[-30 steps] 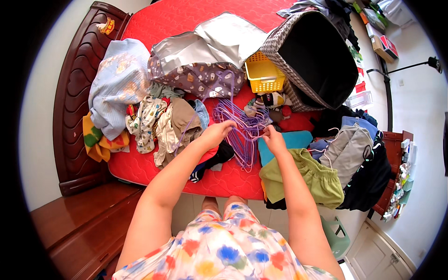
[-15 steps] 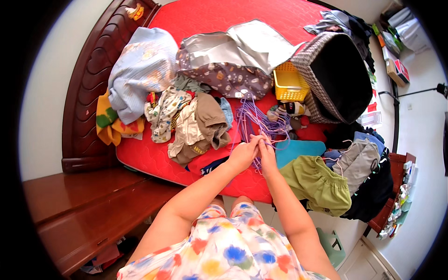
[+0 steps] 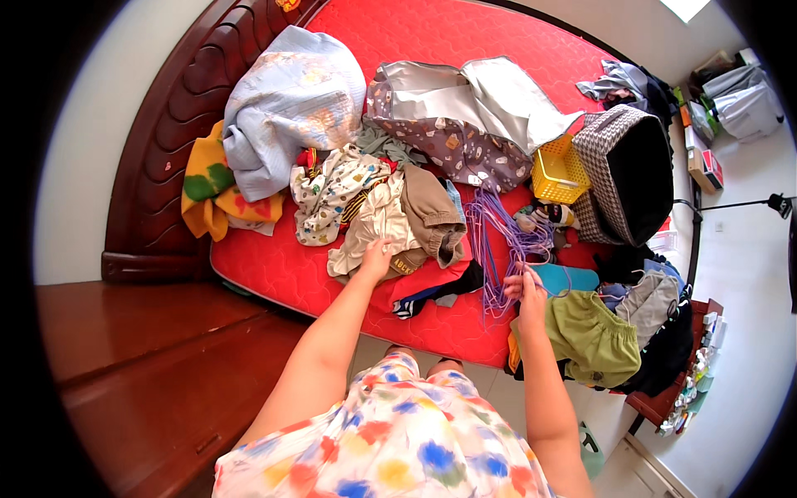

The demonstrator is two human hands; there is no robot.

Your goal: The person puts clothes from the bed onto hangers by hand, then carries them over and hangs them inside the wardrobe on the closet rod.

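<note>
My left hand point(image 3: 377, 259) reaches onto the pile of clothes, its fingers closed at the lower edge of a crumpled cream garment point(image 3: 383, 217). Brown shorts point(image 3: 432, 212) lie against that garment's right side. Further right, my right hand point(image 3: 529, 295) is closed around a thin purple hanger point(image 3: 558, 295), which juts out from its fingers. Just beyond that hand lies a tangled heap of purple hangers point(image 3: 498, 236) on the red mattress point(image 3: 320, 286). Green shorts point(image 3: 591, 336) are spread near my right wrist.
A pale blue quilt point(image 3: 290, 108) is heaped at the left by the wooden headboard point(image 3: 187, 133). Behind the clothes stand an open patterned storage bag point(image 3: 465, 141), a yellow basket point(image 3: 558, 176) and a checked fabric box point(image 3: 610, 178). More clothes point(image 3: 652, 299) lie at right.
My hands were together at the hangers and have parted. The left moved left onto the cream garment; the right moved slightly right with a purple hanger. The view has shifted.
</note>
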